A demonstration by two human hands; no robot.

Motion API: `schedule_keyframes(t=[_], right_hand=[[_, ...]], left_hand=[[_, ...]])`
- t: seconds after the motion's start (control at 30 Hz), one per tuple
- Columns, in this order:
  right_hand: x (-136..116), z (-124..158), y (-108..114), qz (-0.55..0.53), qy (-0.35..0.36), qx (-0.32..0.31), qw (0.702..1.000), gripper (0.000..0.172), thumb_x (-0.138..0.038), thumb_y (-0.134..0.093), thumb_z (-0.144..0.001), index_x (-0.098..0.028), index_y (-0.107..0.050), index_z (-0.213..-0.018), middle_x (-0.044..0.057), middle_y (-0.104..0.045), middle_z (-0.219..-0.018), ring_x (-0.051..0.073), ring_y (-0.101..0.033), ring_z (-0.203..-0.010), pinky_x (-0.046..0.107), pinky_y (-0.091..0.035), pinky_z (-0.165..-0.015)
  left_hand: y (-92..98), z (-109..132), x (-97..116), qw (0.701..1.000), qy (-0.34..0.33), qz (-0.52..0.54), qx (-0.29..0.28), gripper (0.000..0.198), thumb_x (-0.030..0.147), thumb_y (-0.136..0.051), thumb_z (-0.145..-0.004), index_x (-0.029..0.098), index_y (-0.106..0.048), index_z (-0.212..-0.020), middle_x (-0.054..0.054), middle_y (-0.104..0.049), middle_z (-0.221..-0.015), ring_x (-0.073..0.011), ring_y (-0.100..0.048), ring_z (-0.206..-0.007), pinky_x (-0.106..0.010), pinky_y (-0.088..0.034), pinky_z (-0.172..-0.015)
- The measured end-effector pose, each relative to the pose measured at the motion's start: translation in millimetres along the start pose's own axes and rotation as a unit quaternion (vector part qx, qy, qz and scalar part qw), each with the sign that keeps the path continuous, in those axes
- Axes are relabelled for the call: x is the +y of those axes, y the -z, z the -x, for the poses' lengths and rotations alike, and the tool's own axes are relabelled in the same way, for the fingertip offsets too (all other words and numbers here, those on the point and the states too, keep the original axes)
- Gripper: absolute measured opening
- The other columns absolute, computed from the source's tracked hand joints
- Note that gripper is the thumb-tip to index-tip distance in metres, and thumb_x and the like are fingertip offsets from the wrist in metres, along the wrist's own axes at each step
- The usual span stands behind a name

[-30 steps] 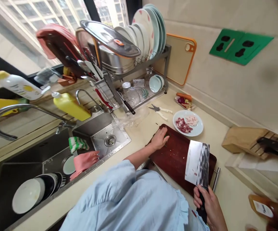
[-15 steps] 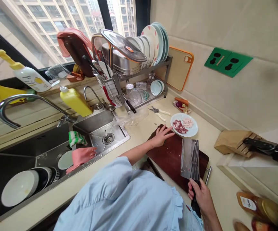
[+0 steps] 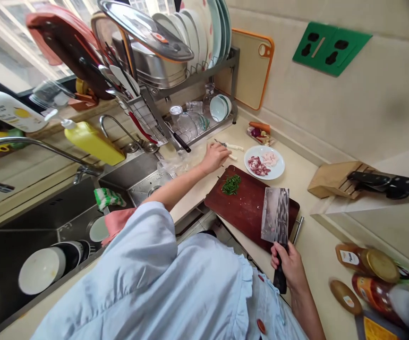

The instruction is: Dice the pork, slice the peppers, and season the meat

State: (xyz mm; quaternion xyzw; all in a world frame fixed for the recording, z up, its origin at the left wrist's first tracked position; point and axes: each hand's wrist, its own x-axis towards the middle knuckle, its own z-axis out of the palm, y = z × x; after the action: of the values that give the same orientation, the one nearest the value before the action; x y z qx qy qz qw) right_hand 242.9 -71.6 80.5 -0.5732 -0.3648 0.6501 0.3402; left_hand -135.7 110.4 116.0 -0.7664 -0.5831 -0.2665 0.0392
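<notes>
My right hand [image 3: 289, 267] is closed around the black handle of a cleaver [image 3: 275, 215], its broad blade lying over the right part of a dark red cutting board [image 3: 247, 212]. Chopped greens [image 3: 231, 184] sit in a small heap near the board's far left corner. Beyond that corner, my left hand [image 3: 217, 158] is stretched over the kitchen scissors [image 3: 234, 147], covering part of them. Its fingers look loosely extended; whether they touch the white handles I cannot tell. A white plate [image 3: 275, 174] behind the board bears chopped red meat [image 3: 258, 166] and pale fatty pieces [image 3: 270, 158].
A small tray of vegetables with a carrot [image 3: 260, 126] stands behind the plate. The dish rack [image 3: 204, 78] is at the back, the sink [image 3: 20, 226] at left. A knife block [image 3: 332, 182] and several jars [image 3: 381, 264] line the right side. Thin plastic [image 3: 176, 165] lies beside the sink.
My left hand has moved off the board, left and away to the scissors, uncovering the chopped greens. The cleaver stays in my right hand over the board. The view has tilted down.
</notes>
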Motion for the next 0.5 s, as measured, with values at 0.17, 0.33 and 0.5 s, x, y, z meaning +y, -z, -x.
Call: schedule_keyframes(t=[0.17, 0.33, 0.5], right_hand=[[10, 3, -10, -0.018, -0.006, 0.01, 1.0, 0.045, -0.053, -0.077, -0.069, -0.021, -0.047, -0.075, -0.007, -0.05, -0.059, 0.006, -0.04, -0.041, 0.02, -0.035, -0.036], [14, 9, -38, -0.051, -0.023, 0.062, 0.996, 0.043, -0.055, -0.075, -0.071, -0.021, -0.048, -0.076, -0.006, -0.051, -0.059, 0.006, -0.04, -0.042, 0.021, -0.036, -0.037], [2, 14, -70, -0.056, -0.024, 0.118, 0.991, 0.041, -0.054, -0.074, -0.073, -0.021, -0.048, -0.075, -0.006, -0.051, -0.06, 0.007, -0.042, -0.044, 0.021, -0.037, -0.039]], left_hand=[[38.8, -66, -79, 0.992, -0.002, -0.124, -0.027, 0.025, 0.015, -0.045, -0.092, 0.016, -0.068, -0.083, -0.011, -0.066, -0.087, -0.0266, -0.052, -0.102, -0.052, -0.026, -0.099], [32.2, -124, -148, 0.975, -0.001, -0.166, -0.149, 0.022, 0.012, -0.051, -0.087, 0.012, -0.062, -0.067, -0.011, -0.062, -0.076, -0.0279, -0.055, -0.102, -0.054, -0.03, -0.1], [-8.3, -154, -197, 0.971, 0.037, -0.109, -0.208, 0.03, 0.016, -0.067, -0.079, 0.011, -0.054, -0.052, -0.004, -0.053, -0.057, -0.0258, -0.057, -0.091, -0.063, -0.032, -0.098]])
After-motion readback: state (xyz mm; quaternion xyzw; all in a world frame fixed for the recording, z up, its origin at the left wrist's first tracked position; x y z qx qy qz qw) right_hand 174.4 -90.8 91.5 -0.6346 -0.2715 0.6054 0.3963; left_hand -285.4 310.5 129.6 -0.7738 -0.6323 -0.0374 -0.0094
